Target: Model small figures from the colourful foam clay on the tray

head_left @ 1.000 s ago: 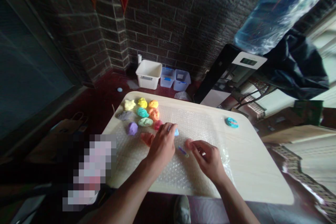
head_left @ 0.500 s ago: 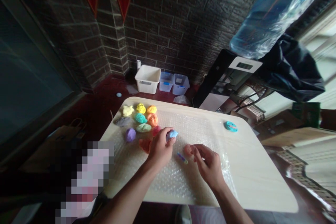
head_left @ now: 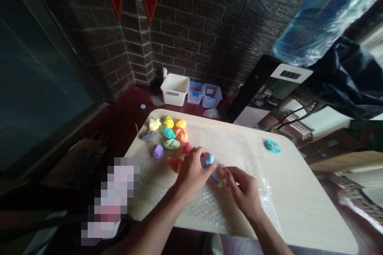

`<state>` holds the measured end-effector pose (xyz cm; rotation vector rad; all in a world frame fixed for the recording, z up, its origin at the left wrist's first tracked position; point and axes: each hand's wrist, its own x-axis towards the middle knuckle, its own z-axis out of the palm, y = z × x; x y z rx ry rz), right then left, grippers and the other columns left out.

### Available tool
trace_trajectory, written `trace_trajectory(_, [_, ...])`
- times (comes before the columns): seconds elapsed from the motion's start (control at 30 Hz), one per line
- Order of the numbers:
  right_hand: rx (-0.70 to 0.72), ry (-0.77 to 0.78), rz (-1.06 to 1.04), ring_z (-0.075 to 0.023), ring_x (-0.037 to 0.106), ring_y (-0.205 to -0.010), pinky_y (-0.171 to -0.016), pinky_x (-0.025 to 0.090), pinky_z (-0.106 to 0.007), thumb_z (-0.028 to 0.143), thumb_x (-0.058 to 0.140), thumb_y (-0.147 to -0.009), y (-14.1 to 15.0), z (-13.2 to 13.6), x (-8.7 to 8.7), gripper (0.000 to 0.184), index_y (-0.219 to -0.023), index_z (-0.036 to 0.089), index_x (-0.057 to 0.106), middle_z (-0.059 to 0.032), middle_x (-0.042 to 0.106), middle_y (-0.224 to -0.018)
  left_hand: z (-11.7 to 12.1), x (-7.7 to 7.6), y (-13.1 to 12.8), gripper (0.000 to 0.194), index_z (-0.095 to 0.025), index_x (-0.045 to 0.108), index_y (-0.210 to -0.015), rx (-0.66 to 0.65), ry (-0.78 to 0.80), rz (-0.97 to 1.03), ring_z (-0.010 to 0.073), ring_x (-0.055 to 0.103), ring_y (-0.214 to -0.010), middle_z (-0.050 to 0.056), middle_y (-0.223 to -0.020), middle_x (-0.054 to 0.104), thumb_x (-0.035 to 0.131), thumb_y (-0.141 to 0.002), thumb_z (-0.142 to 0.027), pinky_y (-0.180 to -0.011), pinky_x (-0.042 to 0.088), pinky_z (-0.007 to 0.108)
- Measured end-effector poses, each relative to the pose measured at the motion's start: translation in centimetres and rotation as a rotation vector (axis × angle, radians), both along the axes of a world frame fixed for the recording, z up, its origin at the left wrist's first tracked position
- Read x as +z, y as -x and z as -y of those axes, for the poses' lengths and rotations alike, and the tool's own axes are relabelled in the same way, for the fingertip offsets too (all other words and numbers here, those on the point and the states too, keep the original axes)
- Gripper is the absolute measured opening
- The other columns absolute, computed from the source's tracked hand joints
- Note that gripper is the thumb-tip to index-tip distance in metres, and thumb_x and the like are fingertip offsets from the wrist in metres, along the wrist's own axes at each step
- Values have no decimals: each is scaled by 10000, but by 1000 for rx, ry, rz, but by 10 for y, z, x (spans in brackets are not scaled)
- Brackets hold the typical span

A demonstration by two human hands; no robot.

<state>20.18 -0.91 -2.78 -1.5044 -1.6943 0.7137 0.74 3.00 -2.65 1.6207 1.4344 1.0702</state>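
My left hand (head_left: 194, 167) is closed around a light blue lump of modelling clay (head_left: 208, 160), which shows past the thumb and fingers. Just to its right, my right hand (head_left: 243, 185) has its fingers pinched at a small reddish-brown clay lump (head_left: 221, 170), mostly hidden by the fingertips. Between the hands a thin purple and greenish stick-like piece (head_left: 215, 180) lies on the bubble wrap (head_left: 203, 203). An orange-brown lump (head_left: 172, 163) and a dark pink lump (head_left: 186, 148) sit beside my left hand, partly covered by it.
Several clay lumps, among them a purple one (head_left: 157, 151) and a teal one (head_left: 168, 133), sit at the table's far left. A flat turquoise clay piece (head_left: 272, 146) lies at the right. Beyond the table (head_left: 311, 207) stand a white basket (head_left: 175, 97) and a water dispenser (head_left: 269, 83).
My left hand has moved right with the light blue clay, closer to my right hand. The reddish-brown lump is now more hidden by my right fingers. The whole view has shifted slightly.
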Motion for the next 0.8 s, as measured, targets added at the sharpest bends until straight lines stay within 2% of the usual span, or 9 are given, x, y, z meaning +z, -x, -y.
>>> trace_trajectory(0.1, [1, -6, 13, -191, 703, -605, -553, 543, -259, 576, 604, -1024, 1, 0, 0, 457, -957, 187, 834, -75, 808, -791, 4, 6, -1, 224, -218, 654, -1006, -18, -117, -111, 256, 695, -1008, 52, -1037, 711, 771, -841, -123, -924, 558, 410])
trace_trajectory(0.2, [-23, -10, 27, -195, 704, -585, -538, 545, -255, 606, 614, -1008, 0, -1, -1, 485, -938, 178, 831, -70, 781, -717, 7, 9, 0, 234, -221, 663, -1087, -15, -179, -192, 257, 676, -1076, 66, -1124, 661, 723, -897, -98, -956, 565, 415])
trace_trajectory(0.3, [-33, -2, 39, -201, 708, -574, -527, 547, -258, 626, 612, -999, -2, -3, -4, 513, -948, 166, 832, -76, 776, -704, 8, 9, 2, 283, -242, 666, -1182, -19, -172, -283, 267, 666, -1119, 74, -1195, 635, 697, -938, -101, -958, 579, 428])
trace_trajectory(0.5, [-17, 21, 53, -249, 779, -692, -578, 592, -283, 621, 619, -991, -6, -5, -15, 507, -999, 162, 834, -122, 837, -882, 10, 6, 2, 368, -257, 628, -1291, -69, -201, -460, 279, 651, -1170, 82, -1236, 665, 548, -995, -53, -997, 572, 448])
trace_trajectory(0.7, [-28, 48, 46, -274, 809, -757, -605, 621, -289, 621, 630, -983, -7, -6, -20, 506, -1031, 160, 833, -142, 854, -960, 10, 7, 2, 314, -217, 636, -1288, -94, -139, -513, 319, 662, -1149, 104, -1224, 681, 583, -997, -113, -959, 585, 486])
trace_trajectory(0.8, [-25, 43, 41, -282, 818, -781, -611, 628, -288, 622, 632, -979, -6, -6, -18, 509, -1028, 157, 834, -150, 855, -973, 11, 9, 4, 275, -217, 666, -1223, -121, -114, -505, 304, 668, -1146, 101, -1204, 688, 557, -1003, -91, -982, 580, 480])
